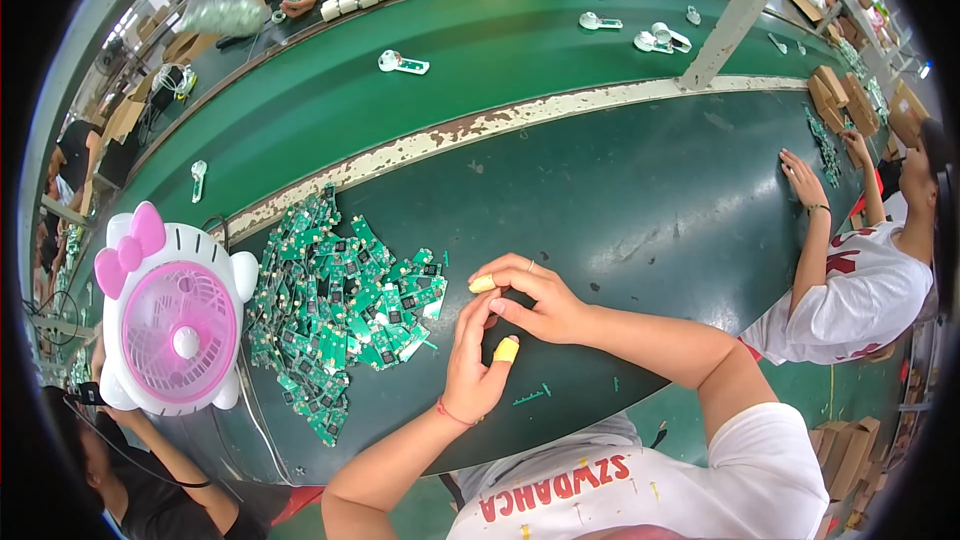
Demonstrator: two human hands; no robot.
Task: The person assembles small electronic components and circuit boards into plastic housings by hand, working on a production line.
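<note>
My left hand (474, 369) and my right hand (545, 306) meet above the dark green table, just right of a heap of small green circuit boards (340, 285). The left fingers stretch up toward the right hand, and the thumb stands apart in a yellow finger cot (506, 349). My right thumb and fingers close in around the left fingertips. Another yellow finger cot (482, 284) covers a right fingertip. Whether anything small sits between the right fingers is hidden. Near my forearms lies a thin green strip of board scrap (532, 396).
A white and pink fan (175, 325) stands left of the heap. Beyond the worn metal rail (420, 145) runs a green conveyor belt (330, 90) carrying white handheld parts (403, 63). A metal post (740, 15) rises at the right. Co-workers sit on both sides.
</note>
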